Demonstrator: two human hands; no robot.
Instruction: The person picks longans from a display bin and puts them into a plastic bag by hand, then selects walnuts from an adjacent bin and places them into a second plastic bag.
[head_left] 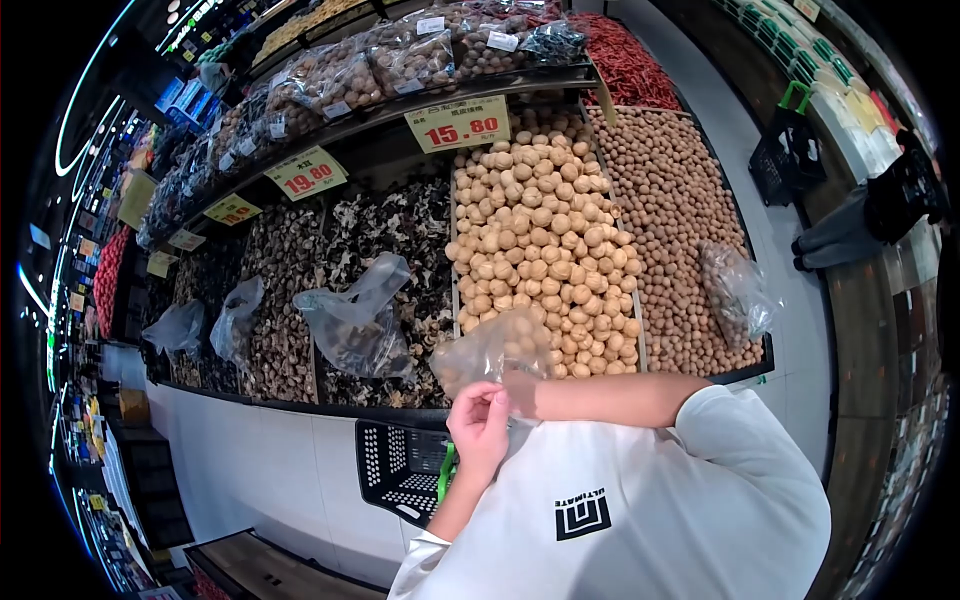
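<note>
Near the front edge of the display, my left hand [480,425] is closed in a pinch on the mouth of a clear plastic bag [480,358]. My right forearm crosses in front of my white shirt, and my right hand [521,392] is inside the bag's mouth. Plastic blurs its fingers, so their grip cannot be made out. The bag lies over the front of a bin of pale walnuts [545,235]; whether it contains any is unclear. A black shopping basket [395,465] with a green handle is beside my left forearm.
Left of the walnuts are dried black fungus [425,225] and dried mushrooms [285,250], with loose plastic bags [360,315] on top. Small brown round dried goods [665,200] fill the right bin. A price-tagged shelf [400,95] overhangs the back. Another person [865,215] stands at far right.
</note>
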